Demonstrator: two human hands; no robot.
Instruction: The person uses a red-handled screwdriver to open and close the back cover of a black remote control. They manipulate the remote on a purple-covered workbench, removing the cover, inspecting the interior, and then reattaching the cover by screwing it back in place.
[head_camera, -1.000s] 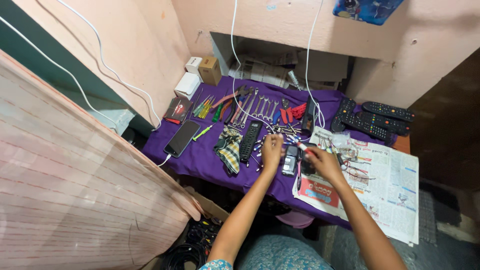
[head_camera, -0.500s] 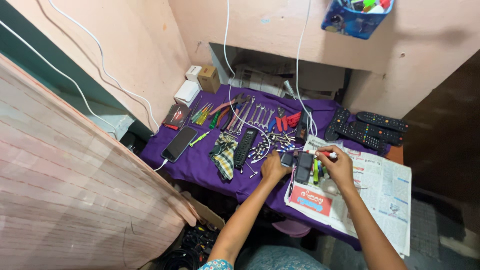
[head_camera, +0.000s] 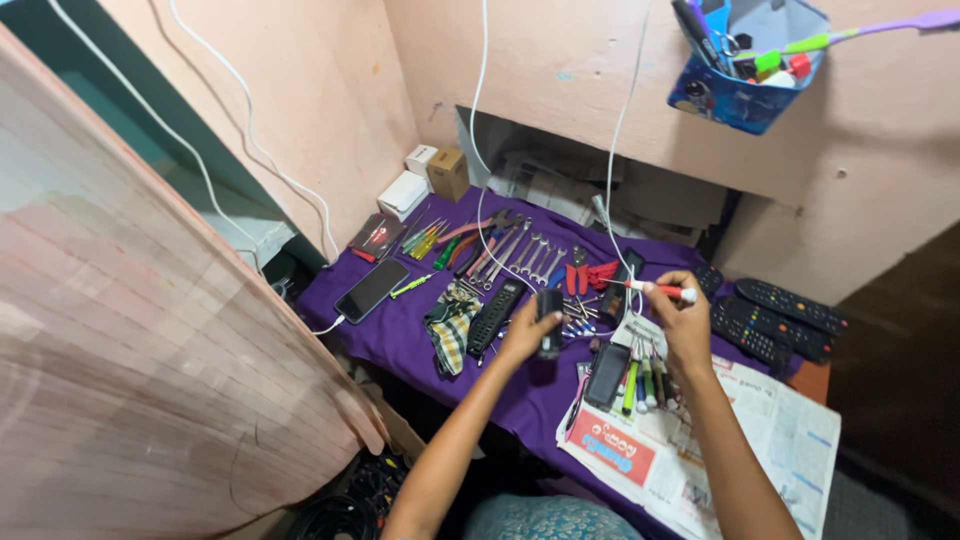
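Black remote (head_camera: 549, 320) upright in left hand's (head_camera: 525, 335) fingers; right hand (head_camera: 682, 318) grips screwdriver (head_camera: 655, 289).

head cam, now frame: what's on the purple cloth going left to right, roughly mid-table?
smartphone → checked cloth → long black remote → left hand holding a small black device → right hand holding a red-and-white screwdriver → black remotes at the far right.
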